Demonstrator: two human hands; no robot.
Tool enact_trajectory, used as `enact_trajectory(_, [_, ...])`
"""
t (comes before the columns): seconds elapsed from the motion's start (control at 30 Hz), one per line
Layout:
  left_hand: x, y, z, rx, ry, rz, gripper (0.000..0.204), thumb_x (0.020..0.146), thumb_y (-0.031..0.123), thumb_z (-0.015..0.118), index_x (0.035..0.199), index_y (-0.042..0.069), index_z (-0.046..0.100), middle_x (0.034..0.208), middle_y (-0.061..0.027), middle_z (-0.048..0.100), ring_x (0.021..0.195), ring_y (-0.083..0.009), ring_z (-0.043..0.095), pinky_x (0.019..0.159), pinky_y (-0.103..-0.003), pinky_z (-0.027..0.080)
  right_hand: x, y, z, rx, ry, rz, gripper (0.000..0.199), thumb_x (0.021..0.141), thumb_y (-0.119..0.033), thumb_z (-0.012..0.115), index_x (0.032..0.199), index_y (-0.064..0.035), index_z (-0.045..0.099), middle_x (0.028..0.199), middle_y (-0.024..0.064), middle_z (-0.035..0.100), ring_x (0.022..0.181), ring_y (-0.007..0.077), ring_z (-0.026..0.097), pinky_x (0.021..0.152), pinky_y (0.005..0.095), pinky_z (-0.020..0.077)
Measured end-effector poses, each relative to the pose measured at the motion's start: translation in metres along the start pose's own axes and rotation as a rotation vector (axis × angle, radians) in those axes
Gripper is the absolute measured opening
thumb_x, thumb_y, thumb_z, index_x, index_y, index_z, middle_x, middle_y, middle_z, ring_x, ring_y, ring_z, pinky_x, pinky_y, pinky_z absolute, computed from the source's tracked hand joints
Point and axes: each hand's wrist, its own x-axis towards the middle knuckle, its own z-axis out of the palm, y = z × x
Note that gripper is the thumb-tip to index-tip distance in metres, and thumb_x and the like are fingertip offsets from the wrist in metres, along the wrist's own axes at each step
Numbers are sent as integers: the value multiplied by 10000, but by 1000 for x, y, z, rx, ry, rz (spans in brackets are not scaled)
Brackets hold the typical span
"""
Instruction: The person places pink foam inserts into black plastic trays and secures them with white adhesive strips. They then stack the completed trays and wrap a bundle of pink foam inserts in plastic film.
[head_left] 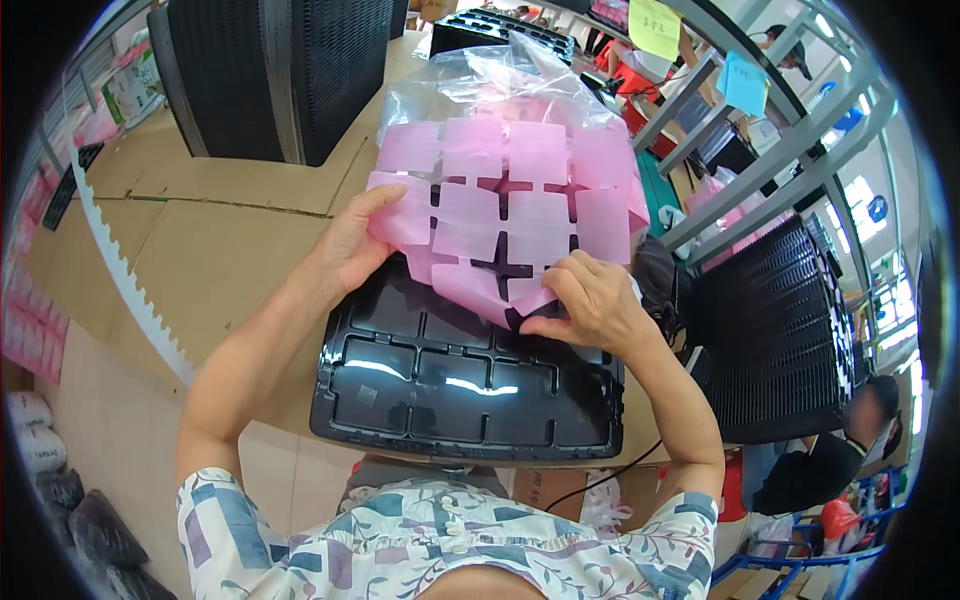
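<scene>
1. While most of the frame's left half is covered by a brown cardboard-topped table (200, 260), a tall stack of black trays (280, 70) stands on it at the upper left.
2. At lower centre lies a black compartmented plastic tray (470, 385), glossy, its near rows bare and its far end hidden under pink foam.
3. Covering the frame's centre is a pink foam sheet (510, 200), die-cut into joined squares with cross-shaped gaps; a clear plastic bag (500, 80) sits crumpled just behind it.
4. At the right edge stands another stack of black trays (775, 330), beside a grey metal rack (790, 140).
5. Left hand (350, 245): fingers curled over the sheet's left edge, gripping it.
6. Right hand (590, 300): fingertips pinched on the sheet's lower corner, just above the tray.
</scene>
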Motion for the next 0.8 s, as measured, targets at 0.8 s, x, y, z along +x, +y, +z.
enact_trajectory(0.8, [-101, -1, 18, 430, 78, 22, 510, 935, 114, 619, 1399, -7, 447, 1149, -144, 641, 1075, -179, 620, 983, -335, 462, -108, -61, -19, -92, -6, 430, 508, 615, 31, 689, 1112, -29, 596, 1050, 118, 663, 939, 309, 644, 812, 394, 511])
